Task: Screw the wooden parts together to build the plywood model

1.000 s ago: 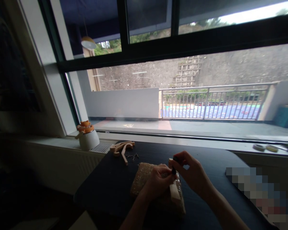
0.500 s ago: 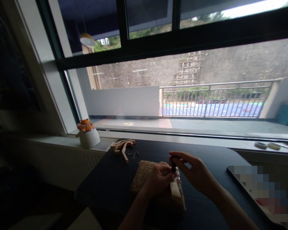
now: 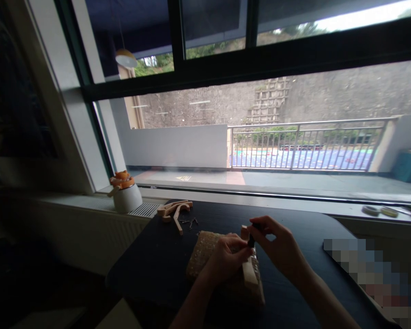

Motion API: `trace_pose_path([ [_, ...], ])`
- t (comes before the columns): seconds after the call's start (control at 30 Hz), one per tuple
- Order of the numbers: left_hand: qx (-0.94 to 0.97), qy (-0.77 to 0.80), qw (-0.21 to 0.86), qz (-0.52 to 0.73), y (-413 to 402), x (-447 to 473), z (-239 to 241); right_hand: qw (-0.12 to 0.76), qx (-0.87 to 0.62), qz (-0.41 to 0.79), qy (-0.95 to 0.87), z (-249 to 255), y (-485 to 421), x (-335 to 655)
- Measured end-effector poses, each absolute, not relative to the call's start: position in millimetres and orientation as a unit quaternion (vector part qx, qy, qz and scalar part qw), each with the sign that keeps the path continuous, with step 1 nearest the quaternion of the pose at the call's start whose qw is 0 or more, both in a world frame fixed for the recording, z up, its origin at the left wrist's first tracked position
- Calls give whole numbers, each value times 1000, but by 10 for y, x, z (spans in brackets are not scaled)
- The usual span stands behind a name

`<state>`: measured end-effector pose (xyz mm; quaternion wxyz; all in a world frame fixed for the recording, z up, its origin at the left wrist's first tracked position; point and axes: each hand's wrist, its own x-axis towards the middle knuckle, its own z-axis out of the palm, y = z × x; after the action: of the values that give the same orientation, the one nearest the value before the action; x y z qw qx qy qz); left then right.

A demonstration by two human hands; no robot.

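Observation:
My right hand (image 3: 272, 237) is closed, with thumb and fingers pinching the upper end of a small dark tool (image 3: 251, 241) whose exact kind is too dim to tell. Around the tool's lower end, the fingertips of my left hand (image 3: 226, 253) are pinched together. Beneath both hands a pale wooden bar (image 3: 250, 273) lies along the right side of a brown, plastic-wrapped block (image 3: 203, 246). The bar's far end shows beyond my fingers, while my left hand hides its middle. What the tool's tip touches is hidden.
Curved wooden pieces (image 3: 180, 214) and several small screws (image 3: 192, 222) lie at the back left of the dark table (image 3: 150, 256). A white and orange pot (image 3: 126, 196) stands on the sill. Tape rolls (image 3: 371, 210) sit at right, near a blurred-out flat object (image 3: 370, 278).
My right hand's fingers have turned and shifted slightly right around the dark tool's top, uncovering the wooden bar's far end. My left hand stays in nearly the same place.

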<state>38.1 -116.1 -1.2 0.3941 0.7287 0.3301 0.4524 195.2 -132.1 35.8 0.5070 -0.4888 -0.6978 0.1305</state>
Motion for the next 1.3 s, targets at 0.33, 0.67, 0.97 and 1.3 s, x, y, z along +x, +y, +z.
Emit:
trace_pose_path([
  [0.33, 730, 325, 389, 458, -1191, 379, 4, 485, -401, 136, -765, 495, -1368, 2014],
  [0.67, 735, 323, 385, 454, -1168, 379, -14, 502, -442, 141, -730, 395, -1339, 1974],
  [0.97, 726, 318, 403, 457, -1149, 381, -37, 505, -490, 156, -693, 360, -1315, 1974],
  [1.3, 743, 326, 375, 448, -1176, 365, 3, 484, -404, 179, -755, 489, -1420, 1977],
])
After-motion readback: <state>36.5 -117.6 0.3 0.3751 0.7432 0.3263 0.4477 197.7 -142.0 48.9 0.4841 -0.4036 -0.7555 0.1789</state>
